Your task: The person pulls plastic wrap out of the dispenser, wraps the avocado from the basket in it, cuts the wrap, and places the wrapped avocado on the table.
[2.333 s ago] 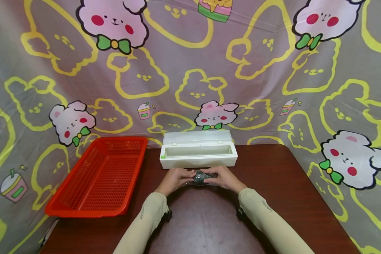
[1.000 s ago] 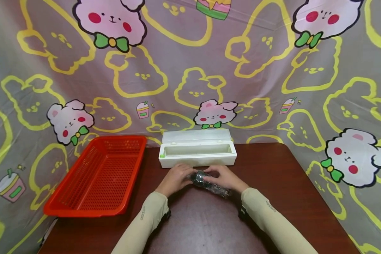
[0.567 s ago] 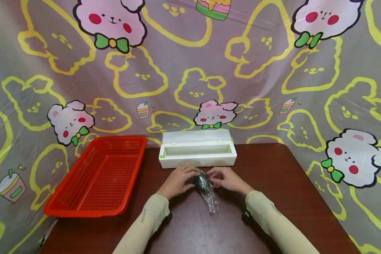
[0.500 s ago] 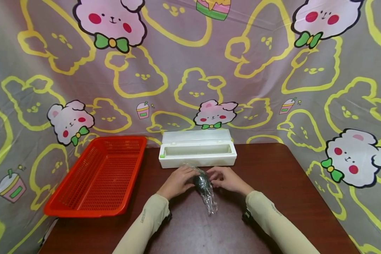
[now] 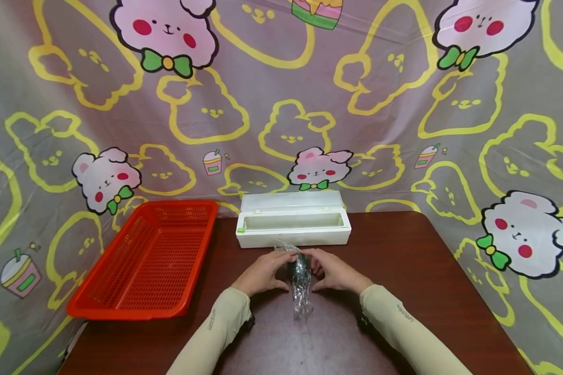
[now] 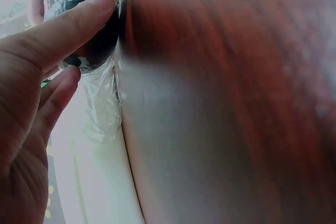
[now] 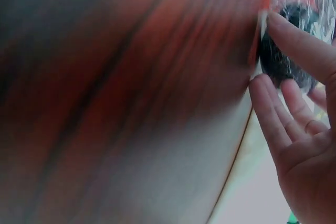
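Note:
A dark green, rounded thing [image 5: 300,267] wrapped in crinkled cling film stands between both hands at the middle of the table. One loose film tail [image 5: 302,306] points to the near edge; another film end [image 5: 285,247] sticks out at the far side. My left hand [image 5: 261,272] holds its left side, fingers at the top and thumb lower down. In the left wrist view a digit lies across the wrapped dark surface [image 6: 100,51]. From the right, my right hand [image 5: 337,271] curves round it; in the right wrist view its fingertips sit at the dark surface [image 7: 281,64].
A white cling film dispenser [image 5: 293,238] with its lid [image 5: 291,201] raised stands just beyond the hands. At the left lies a red plastic basket [image 5: 180,307]. The brown table [image 5: 394,250] ends at a patterned cloth [image 5: 380,120] behind and at the sides.
The wrapped thing has been turned: its film tail swung from the right to point at the near edge. The right hand let its grip loosen, then came back round the right side.

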Demonstrator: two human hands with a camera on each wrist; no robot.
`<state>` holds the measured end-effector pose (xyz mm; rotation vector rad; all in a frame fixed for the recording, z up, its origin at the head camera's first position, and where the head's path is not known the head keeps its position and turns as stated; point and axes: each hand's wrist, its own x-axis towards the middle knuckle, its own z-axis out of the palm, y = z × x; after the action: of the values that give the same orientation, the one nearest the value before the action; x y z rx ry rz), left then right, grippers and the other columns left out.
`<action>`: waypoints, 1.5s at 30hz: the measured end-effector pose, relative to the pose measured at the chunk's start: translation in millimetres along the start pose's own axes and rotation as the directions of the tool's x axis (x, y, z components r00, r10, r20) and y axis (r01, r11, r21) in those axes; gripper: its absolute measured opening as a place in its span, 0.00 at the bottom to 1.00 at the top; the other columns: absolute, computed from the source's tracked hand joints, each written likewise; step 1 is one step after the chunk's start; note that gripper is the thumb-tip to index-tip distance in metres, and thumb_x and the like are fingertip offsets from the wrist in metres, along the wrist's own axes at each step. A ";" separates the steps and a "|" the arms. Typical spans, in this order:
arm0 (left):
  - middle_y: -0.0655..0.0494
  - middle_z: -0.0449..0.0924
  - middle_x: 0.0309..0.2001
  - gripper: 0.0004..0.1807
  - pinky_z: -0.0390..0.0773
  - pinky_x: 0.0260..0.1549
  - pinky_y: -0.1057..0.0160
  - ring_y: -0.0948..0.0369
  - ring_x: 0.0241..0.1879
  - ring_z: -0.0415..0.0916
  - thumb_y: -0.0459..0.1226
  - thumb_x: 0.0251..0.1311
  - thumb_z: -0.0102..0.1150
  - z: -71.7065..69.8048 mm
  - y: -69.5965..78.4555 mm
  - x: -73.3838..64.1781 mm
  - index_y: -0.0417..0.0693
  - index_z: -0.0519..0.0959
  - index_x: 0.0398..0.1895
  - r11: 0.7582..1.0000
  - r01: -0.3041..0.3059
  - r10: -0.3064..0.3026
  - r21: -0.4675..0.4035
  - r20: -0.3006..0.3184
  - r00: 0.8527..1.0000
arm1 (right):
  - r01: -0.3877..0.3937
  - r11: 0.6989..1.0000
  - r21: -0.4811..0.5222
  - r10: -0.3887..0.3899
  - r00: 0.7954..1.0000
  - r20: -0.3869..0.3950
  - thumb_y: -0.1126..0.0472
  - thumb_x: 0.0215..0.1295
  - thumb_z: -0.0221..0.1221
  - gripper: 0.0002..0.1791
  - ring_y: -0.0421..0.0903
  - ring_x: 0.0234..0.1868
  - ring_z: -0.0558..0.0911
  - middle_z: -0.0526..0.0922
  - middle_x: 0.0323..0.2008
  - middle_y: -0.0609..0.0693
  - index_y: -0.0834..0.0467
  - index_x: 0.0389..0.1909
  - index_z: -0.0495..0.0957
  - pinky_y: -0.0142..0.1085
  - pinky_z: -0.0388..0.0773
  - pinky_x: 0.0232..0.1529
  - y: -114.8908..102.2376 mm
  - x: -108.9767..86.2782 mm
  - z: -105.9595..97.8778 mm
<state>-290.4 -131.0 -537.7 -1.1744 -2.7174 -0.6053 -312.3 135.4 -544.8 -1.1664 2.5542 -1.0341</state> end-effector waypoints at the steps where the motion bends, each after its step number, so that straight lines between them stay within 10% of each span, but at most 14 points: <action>1: 0.52 0.79 0.65 0.47 0.79 0.63 0.58 0.56 0.65 0.77 0.45 0.42 0.86 0.4 0.0 0.1 0.46 0.76 0.69 1.000 0.004 -0.004 0.001 0.003 1.000 | -0.003 0.999 -0.034 0.003 1.000 0.001 0.67 0.40 0.84 0.58 0.47 0.40 0.81 0.78 0.41 0.53 0.58 0.75 0.63 0.35 0.83 0.41 -1.3 0.8 0.6; 10: 0.52 0.79 0.64 0.47 0.78 0.64 0.57 0.55 0.64 0.77 0.49 0.39 0.86 4.5 0.2 1.6 0.47 0.76 0.67 1.000 0.022 -0.022 0.017 -0.025 0.999 | -0.061 0.980 -0.191 0.056 0.998 -0.031 0.52 0.47 0.82 0.55 0.45 0.49 0.82 0.76 0.61 0.53 0.55 0.74 0.62 0.41 0.82 0.51 -9.0 7.1 8.7; 26: 0.52 0.78 0.66 0.39 0.76 0.66 0.53 0.54 0.66 0.75 0.52 0.57 0.76 5.5 4.3 2.2 0.49 0.75 0.70 0.990 0.136 -0.136 -0.035 0.006 0.991 | -0.045 0.994 -0.102 0.045 0.999 -0.008 0.49 0.67 0.69 0.40 0.40 0.41 0.80 0.78 0.41 0.46 0.57 0.75 0.65 0.34 0.82 0.44 -6.6 3.5 2.3; 33: 0.51 0.74 0.71 0.36 0.73 0.68 0.50 0.52 0.70 0.71 0.49 0.65 0.70 5.5 1.9 0.6 0.50 0.72 0.74 0.980 0.176 -0.173 -0.094 0.043 0.984 | -0.070 0.997 0.028 0.069 0.997 0.047 0.54 0.56 0.78 0.53 0.44 0.43 0.81 0.77 0.44 0.51 0.58 0.78 0.59 0.34 0.85 0.45 -5.7 2.4 0.6; 45: 0.52 0.75 0.71 0.30 0.73 0.68 0.49 0.53 0.70 0.72 0.46 0.72 0.63 5.9 -3.6 -3.1 0.51 0.72 0.74 0.986 0.126 -0.125 -0.109 0.014 0.992 | -0.139 0.969 -0.203 0.138 0.990 -0.019 0.37 0.64 0.68 0.45 0.53 0.62 0.80 0.76 0.65 0.56 0.56 0.74 0.63 0.49 0.78 0.62 -21.0 10.3 6.9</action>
<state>-290.6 -132.9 -545.1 -1.0347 -2.8124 -0.7778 -303.9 114.7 -535.0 -1.0108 2.7527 -0.7607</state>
